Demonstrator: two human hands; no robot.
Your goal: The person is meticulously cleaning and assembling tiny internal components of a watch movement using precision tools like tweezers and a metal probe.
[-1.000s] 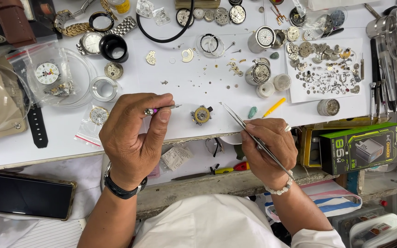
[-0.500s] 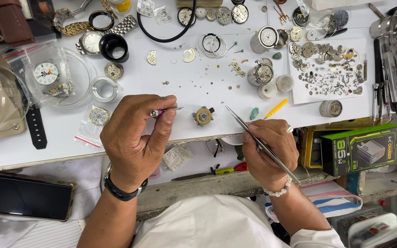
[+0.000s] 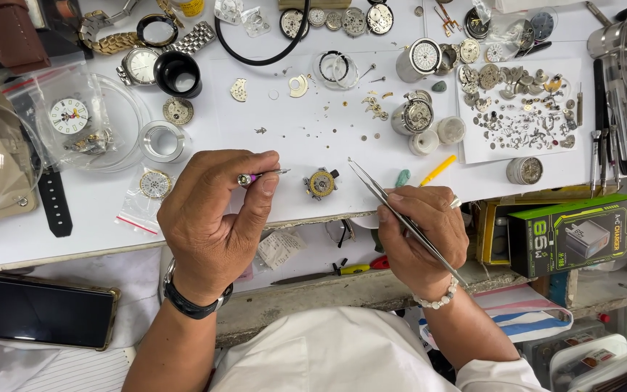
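While your left hand (image 3: 212,218) pinches a small purple-collared screwdriver (image 3: 259,176) between thumb and forefinger, its tip points toward the round gold watch movement (image 3: 321,182) lying on the white desk (image 3: 306,94), just short of touching it. Your right hand (image 3: 422,236) is closed around long steel tweezers (image 3: 393,207), whose tips hover just right of the movement. A yellow stick (image 3: 437,170) lies near the tweezers.
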